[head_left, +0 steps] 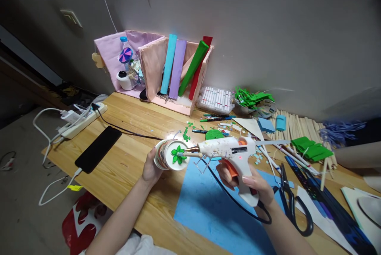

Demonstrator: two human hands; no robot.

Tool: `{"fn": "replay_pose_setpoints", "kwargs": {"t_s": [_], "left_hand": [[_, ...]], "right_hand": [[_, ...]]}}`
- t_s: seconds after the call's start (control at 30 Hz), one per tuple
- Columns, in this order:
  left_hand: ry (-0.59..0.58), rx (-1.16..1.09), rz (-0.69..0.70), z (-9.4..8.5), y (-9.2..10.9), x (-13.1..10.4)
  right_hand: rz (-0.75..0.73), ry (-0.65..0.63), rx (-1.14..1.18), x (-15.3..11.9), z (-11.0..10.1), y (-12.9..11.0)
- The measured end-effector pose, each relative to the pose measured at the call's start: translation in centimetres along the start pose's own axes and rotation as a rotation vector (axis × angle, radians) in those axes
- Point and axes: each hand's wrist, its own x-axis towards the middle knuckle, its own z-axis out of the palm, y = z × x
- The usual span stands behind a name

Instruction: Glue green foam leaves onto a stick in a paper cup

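Note:
My left hand [151, 168] is wrapped round the side of a small round container [162, 155], tilted so its white top faces me. On that top lies a green flower shape [178, 155] with several petals. In my right hand [245, 179] is a white glue gun [222, 147] with an orange trigger, a finger on the trigger. Its metal nozzle points left at the flower's centre; a thin stick lies along it, and whether the tip touches cannot be made out. A small red light shows on the gun's body.
A blue sheet [202, 211] lies under the gun, with black scissors [290, 203] to its right. The gun's black cord loops beneath it. A phone [98, 149] and power strip [83, 120] lie left. Behind are green scraps [186, 134], a marker box [216, 100] and pastel compartments [151, 68].

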Motion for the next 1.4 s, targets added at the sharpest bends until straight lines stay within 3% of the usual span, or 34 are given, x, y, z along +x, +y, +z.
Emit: {"fn": "replay_pose_setpoints", "kwargs": {"t_s": [0.23, 0.43, 0.9, 1.4], "left_hand": [[-0.011, -0.012, -0.018, -0.05, 0.05, -0.15], [0.021, -0.001, -0.019, -0.21, -0.06, -0.10], [0.063, -0.058, -0.031, -0.07, 0.10, -0.13], [0.022, -0.091, -0.011, 0.26, 0.18, -0.09]], "right_hand": [[-0.036, 0.055, 0.127, -0.31, 0.32, -0.29], [-0.008, 0.039, 0.119, -0.20, 0.19, -0.24], [0.047, 0.141, 0.105, -0.03, 0.41, -0.52], [0.064, 0.089, 0.068, -0.10, 0.03, -0.08]]}}
